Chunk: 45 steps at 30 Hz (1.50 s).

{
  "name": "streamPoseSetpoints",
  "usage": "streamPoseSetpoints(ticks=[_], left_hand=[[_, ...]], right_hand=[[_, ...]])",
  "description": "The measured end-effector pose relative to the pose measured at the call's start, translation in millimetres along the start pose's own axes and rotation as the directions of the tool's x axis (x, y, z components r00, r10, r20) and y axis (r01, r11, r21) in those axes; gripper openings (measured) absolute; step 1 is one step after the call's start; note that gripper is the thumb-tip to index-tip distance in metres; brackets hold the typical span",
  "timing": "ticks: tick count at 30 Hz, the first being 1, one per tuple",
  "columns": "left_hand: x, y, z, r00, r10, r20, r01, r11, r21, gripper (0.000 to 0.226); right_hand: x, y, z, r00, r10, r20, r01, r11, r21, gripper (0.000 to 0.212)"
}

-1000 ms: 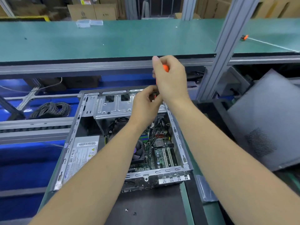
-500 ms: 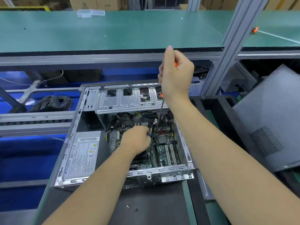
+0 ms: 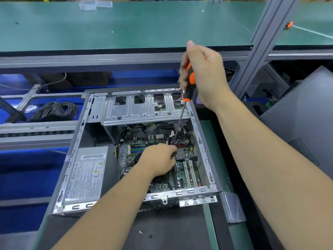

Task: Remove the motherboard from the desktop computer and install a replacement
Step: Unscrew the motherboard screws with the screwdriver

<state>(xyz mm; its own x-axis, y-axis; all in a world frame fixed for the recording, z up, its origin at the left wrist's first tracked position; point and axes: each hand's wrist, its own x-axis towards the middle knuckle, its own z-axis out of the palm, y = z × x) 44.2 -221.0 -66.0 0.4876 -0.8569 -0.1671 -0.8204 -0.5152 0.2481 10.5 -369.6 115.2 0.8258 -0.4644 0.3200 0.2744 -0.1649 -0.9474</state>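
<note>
An open computer case (image 3: 93,112) lies on its side on the dark worktop (image 3: 176,231), with its open side facing up. The green motherboard (image 3: 182,170) sits flat on the floor of the case, in the right half. A gray power box (image 3: 86,175) with a white label fills the near left corner of the case. A shiny metal drive cage (image 3: 144,109) spans the far end, above the board.

The right hand (image 3: 203,73) is up above the far right corner of the case. Its fingers are curled tight around the orange and black handle of a screwdriver (image 3: 188,82), with the thumb pointing up along the top. The thin metal rod of the screwdriver slants down and to the left into the case, toward some black cables (image 3: 178,139) near the far end of the board.

The left hand (image 3: 158,159) is down inside the case, over the middle of the board. Its fingers are bent and pressed together at the rod's tip, beside a small silver block with fins (image 3: 181,155). You cannot tell what they pinch.

Two tiny screws (image 3: 145,234) lie on the worktop in front of the case. A gray side panel (image 3: 302,123) leans on the right. A bundle of dark wires (image 3: 54,109) lies far off to the left.
</note>
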Motion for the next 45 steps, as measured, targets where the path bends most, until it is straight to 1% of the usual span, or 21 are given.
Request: streamPoseSetpoints(ticks=[2, 3, 5, 7, 9, 12, 15, 17, 19, 20, 23, 25, 27, 29, 32, 34, 37, 40, 42, 44, 45], left_hand=[[2.2, 7.0, 0.4, 0.994, 0.064, 0.085, -0.076, 0.986, 0.148, 0.032], [2.4, 9.8, -0.7, 0.988, 0.073, 0.135, -0.103, 0.968, 0.229, 0.031], [-0.3, 15.5, -3.5, 0.970, 0.076, 0.229, -0.158, 0.918, 0.363, 0.023], [-2.8, 15.3, -4.1, 0.961, 0.087, 0.262, -0.189, 0.898, 0.397, 0.025], [-5.7, 6.6, -5.4, 0.973, 0.108, 0.204, -0.171, 0.931, 0.324, 0.030], [-13.8, -17.7, -9.4, 0.991, 0.087, 0.104, -0.099, 0.988, 0.119, 0.043], [-22.8, -37.4, -10.6, 0.993, 0.019, 0.120, 0.004, 0.981, -0.196, 0.035], [-24.9, -43.2, -9.1, 0.998, -0.016, 0.057, 0.032, 0.953, -0.301, 0.029], [-24.7, -45.0, -5.6, 0.999, -0.035, 0.013, 0.038, 0.959, -0.280, 0.029], [-24.8, -44.4, -3.4, 0.999, -0.051, 0.001, 0.050, 0.964, -0.260, 0.031], [-22.2, -42.4, 1.8, 0.983, -0.180, -0.039, 0.156, 0.928, -0.340, 0.032], [-18.3, -40.3, 2.7, 0.961, -0.273, -0.039, 0.230, 0.871, -0.435, 0.031], [-15.5, -38.4, 3.2, 0.948, -0.316, -0.027, 0.266, 0.840, -0.473, 0.031], [-15.6, -38.8, 4.3, 0.944, -0.328, -0.026, 0.273, 0.824, -0.497, 0.032], [-17.6, -41.6, 6.1, 0.951, -0.309, -0.032, 0.253, 0.830, -0.497, 0.032], [-18.2, -42.5, 6.4, 0.957, -0.286, -0.042, 0.232, 0.847, -0.479, 0.032], [-17.7, -42.5, 7.0, 0.958, -0.284, -0.048, 0.229, 0.849, -0.476, 0.031], [-17.3, -42.7, 7.3, 0.956, -0.290, -0.041, 0.234, 0.841, -0.489, 0.032], [-17.2, -43.3, 7.8, 0.958, -0.285, -0.040, 0.230, 0.842, -0.488, 0.032], [-17.0, -43.9, 8.7, 0.960, -0.278, -0.041, 0.225, 0.847, -0.482, 0.032], [-17.0, -44.1, 9.1, 0.960, -0.276, -0.041, 0.223, 0.847, -0.482, 0.032]], right_hand=[[5.0, -7.4, -1.4, 0.999, 0.028, 0.024, -0.021, 0.965, -0.262, 0.042], [7.2, -12.3, -0.6, 0.998, 0.039, 0.043, -0.015, 0.894, -0.447, 0.045], [10.6, -22.5, 3.8, 0.996, 0.060, 0.071, 0.017, 0.634, -0.773, 0.052], [13.1, -32.0, 9.7, 0.993, 0.087, 0.079, 0.040, 0.384, -0.922, 0.054], [14.3, -42.8, 15.5, 0.979, 0.131, 0.159, 0.116, 0.290, -0.950, 0.046], [15.3, -59.4, 18.6, 0.907, 0.228, 0.353, 0.295, 0.253, -0.922, 0.020], [16.9, -74.4, 19.0, 0.852, 0.322, 0.413, 0.358, 0.219, -0.908, 0.026], [18.7, -73.5, 22.7, 0.854, 0.337, 0.397, 0.353, 0.186, -0.917, 0.026], [19.3, -69.8, 25.9, 0.886, 0.312, 0.342, 0.324, 0.112, -0.940, 0.045], [18.9, -67.9, 26.8, 0.894, 0.290, 0.342, 0.332, 0.085, -0.939, 0.044], [19.6, -69.1, 26.3, 0.835, 0.333, 0.438, 0.406, 0.164, -0.899, 0.012], [17.7, -74.6, 29.0, 0.802, 0.381, 0.461, 0.405, 0.220, -0.887, 0.018], [17.8, -71.4, 32.4, 0.829, 0.374, 0.415, 0.382, 0.162, -0.910, 0.034], [18.9, -68.6, 33.1, 0.866, 0.349, 0.358, 0.367, 0.040, -0.929, 0.042], [19.4, -73.3, 32.6, 0.795, 0.392, 0.463, 0.439, 0.155, -0.885, 0.011], [17.6, -78.1, 34.8, 0.766, 0.436, 0.472, 0.444, 0.173, -0.879, 0.021], [16.2, -75.9, 38.2, 0.844, 0.397, 0.360, 0.377, 0.036, -0.925, 0.041], [16.1, -79.4, 36.9, 0.806, 0.418, 0.419, 0.423, 0.087, -0.902, 0.013], [14.6, -84.7, 35.5, 0.780, 0.463, 0.422, 0.414, 0.125, -0.902, 0.019], [13.3, -86.6, 34.7, 0.821, 0.451, 0.350, 0.359, 0.070, -0.931, 0.037], [14.6, -85.1, 34.5, 0.832, 0.435, 0.344, 0.366, 0.036, -0.930, 0.036]])
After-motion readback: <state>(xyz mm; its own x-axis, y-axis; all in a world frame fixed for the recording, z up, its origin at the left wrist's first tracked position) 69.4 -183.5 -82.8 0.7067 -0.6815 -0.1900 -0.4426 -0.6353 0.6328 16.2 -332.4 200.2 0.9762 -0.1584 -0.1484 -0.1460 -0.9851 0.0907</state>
